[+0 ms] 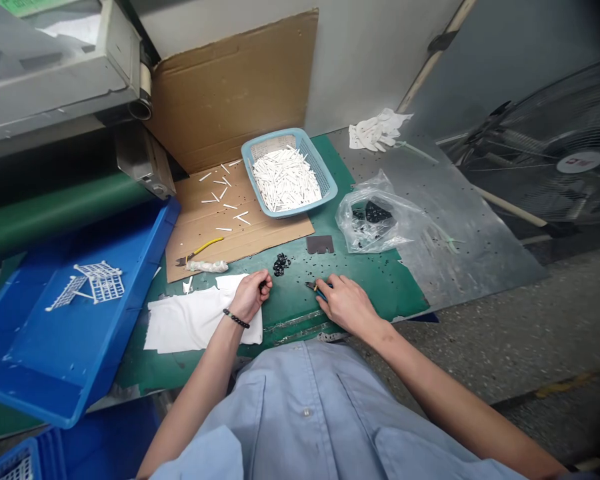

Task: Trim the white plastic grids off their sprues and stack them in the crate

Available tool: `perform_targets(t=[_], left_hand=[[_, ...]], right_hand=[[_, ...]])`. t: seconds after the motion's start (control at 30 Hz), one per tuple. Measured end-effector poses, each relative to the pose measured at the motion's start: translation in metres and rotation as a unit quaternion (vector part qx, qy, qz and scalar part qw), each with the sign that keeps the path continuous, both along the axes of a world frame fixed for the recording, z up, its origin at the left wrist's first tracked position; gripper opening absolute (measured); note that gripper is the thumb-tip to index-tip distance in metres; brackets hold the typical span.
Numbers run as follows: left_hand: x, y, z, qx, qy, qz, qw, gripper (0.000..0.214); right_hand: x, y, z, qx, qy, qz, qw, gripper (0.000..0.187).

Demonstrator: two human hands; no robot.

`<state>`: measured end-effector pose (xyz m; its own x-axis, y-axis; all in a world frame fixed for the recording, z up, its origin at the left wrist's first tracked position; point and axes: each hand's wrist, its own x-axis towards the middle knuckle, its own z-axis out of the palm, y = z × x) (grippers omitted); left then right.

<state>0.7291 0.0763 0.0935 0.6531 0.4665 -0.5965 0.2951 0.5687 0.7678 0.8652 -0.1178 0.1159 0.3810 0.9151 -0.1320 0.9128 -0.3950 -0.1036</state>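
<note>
My left hand rests on a white cloth with its fingers curled; what they pinch is too small to make out. My right hand lies on the green mat and grips a small tool with a blue handle. A heap of small black parts sits just beyond and between both hands. Further back stands a light blue basket full of white sticks.
A clear plastic bag of black parts lies at the right. Cardboard with loose white sticks and yellow-handled pliers lies at the left. A blue tray holds white plastic frames. A fan stands at the right, white gloves behind.
</note>
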Motion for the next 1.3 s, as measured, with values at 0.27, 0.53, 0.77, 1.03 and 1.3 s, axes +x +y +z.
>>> perform_targets(t=[0.27, 0.53, 0.77, 1.03, 1.3], left_hand=[[0.016, -0.012, -0.008, 0.497, 0.228, -0.137, 0.826, 0.016], [0.009, -0.008, -0.002, 0.298, 0.135, -0.023, 0.945, 0.013], [-0.001, -0.010, 0.017, 0.011, -0.058, 0.039, 0.998, 0.023], [-0.003, -0.022, 0.020, -0.050, -0.090, 0.017, 0.995, 0.027], [-0.008, -0.020, 0.020, -0.069, -0.072, -0.020, 0.995, 0.031]], right_hand=[[-0.005, -0.001, 0.013, -0.022, 0.009, -0.001, 1.000, 0.030], [-0.009, -0.003, 0.016, 0.011, 0.016, -0.005, 1.000, 0.030], [-0.015, 0.003, 0.025, 0.075, 0.034, 0.012, 0.997, 0.030], [-0.020, 0.010, 0.033, 0.118, 0.043, 0.028, 0.992, 0.032], [-0.017, 0.013, 0.040, 0.105, 0.032, 0.076, 0.991, 0.030]])
